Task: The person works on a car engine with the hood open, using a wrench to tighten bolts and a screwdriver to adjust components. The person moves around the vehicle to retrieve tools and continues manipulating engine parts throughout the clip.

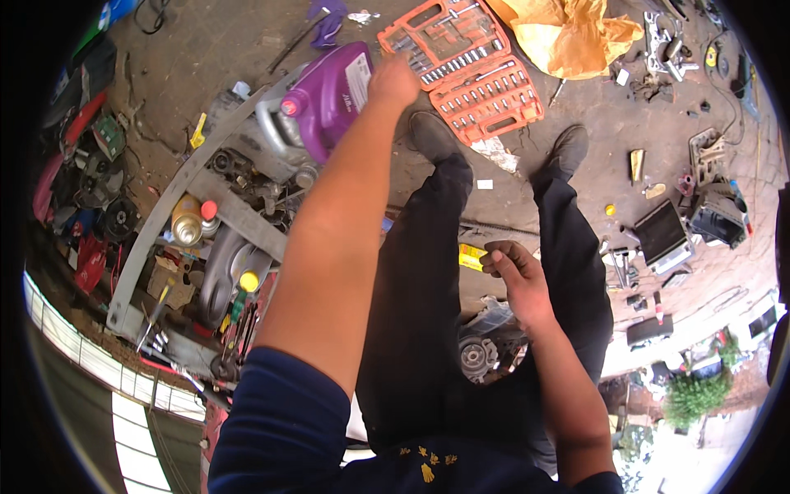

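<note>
My left hand (395, 81) reaches down to the near left edge of an open orange socket set case (485, 115) on the ground. The back of the hand hides its fingertips, so I cannot tell whether they grip a tool. Rows of silver sockets (455, 64) fill the case. Between my legs, my right hand (517, 280) has its fingers curled in a pinch. A yellow packet (471, 257) shows right beside its fingertips; whether they hold it is unclear. A purple jug (333, 95) with a pink cap stands left of the case, next to my left forearm.
A grey metal frame (169, 202) on the left surrounds spray cans and loose parts. Crumpled orange-yellow paper (568, 37) lies beyond the case. A black open box (662, 235) and scattered tools lie to the right. My shoes (568, 151) stand near the case.
</note>
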{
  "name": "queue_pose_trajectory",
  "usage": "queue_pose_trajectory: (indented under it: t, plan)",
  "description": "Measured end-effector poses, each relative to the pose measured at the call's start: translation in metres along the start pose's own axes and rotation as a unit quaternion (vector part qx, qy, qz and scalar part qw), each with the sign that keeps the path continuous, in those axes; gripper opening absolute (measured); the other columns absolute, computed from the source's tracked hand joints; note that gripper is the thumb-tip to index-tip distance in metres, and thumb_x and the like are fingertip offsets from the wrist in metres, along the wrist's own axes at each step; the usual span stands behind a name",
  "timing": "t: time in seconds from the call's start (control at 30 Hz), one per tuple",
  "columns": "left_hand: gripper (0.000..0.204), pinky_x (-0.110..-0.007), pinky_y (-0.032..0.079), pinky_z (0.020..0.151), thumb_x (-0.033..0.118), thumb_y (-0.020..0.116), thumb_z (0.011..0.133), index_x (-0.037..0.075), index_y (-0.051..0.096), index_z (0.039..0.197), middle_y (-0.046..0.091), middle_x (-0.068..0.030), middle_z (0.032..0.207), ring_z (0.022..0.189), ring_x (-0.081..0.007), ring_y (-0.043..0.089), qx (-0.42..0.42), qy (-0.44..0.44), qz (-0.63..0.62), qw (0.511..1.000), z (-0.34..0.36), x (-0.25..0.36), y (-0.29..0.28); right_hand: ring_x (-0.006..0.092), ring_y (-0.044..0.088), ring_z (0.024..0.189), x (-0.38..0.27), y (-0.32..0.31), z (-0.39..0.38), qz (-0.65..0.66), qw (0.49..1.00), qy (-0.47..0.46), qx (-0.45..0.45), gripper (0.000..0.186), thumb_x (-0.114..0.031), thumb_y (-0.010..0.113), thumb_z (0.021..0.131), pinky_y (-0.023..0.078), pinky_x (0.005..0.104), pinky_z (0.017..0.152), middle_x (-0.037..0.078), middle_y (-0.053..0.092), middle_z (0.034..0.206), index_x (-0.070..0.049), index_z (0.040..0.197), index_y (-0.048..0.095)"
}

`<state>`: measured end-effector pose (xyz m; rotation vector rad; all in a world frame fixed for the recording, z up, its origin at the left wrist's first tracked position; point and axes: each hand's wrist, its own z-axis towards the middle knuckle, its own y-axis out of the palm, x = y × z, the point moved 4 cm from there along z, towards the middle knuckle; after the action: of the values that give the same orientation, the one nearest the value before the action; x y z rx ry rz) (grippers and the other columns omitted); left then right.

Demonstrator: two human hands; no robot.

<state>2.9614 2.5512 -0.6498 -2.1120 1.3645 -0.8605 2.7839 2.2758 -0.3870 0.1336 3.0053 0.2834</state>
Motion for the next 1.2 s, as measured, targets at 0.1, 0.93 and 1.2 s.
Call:
queue_pose_trajectory:
  t: [0.1,0.93,1.2]
  plan:
    - [0.049,-0.045,0.049,0.105,0.012,0.061,0.087,0.016,0.061,0.136,0.06,-0.0178,0.136,0.125,-0.0355,0.059,-0.006,-0.006,0.104,0.995,0.042,0.001,0.003,0.0148,0.064,0.093,-0.028,0.012,-0.004,0.037,0.999,0.001,-0.019,0.027,-0.019,0.056,0.106,0.048,0.0304,0.089,0.008,0.07,0.098,0.004,0.118,0.064]
    - [0.022,-0.028,0.033,0.048,0.028,0.056,0.102,0.012,0.057,0.086,0.043,0.0038,0.067,0.052,-0.0084,0.042,-0.156,-0.271,-0.564,0.764,-0.056,0.087,0.083,0.0153,0.066,0.093,-0.009,-0.001,0.003,0.108,0.993,0.021,-0.043,0.028,-0.024,0.058,0.105,0.053,0.0321,0.089,0.008,0.068,0.099,0.001,0.115,0.064]
    - [0.023,-0.03,0.031,0.043,0.025,0.053,0.098,0.005,0.064,0.092,0.051,0.001,0.062,0.046,-0.0105,0.042,-0.132,-0.115,-0.265,0.948,-0.062,0.09,0.091,0.0158,0.062,0.074,-0.042,0.012,-0.019,0.207,0.974,-0.079,-0.05,0.027,-0.023,0.062,0.096,0.051,0.0327,0.069,0.008,0.065,0.082,0.003,0.1,0.065]
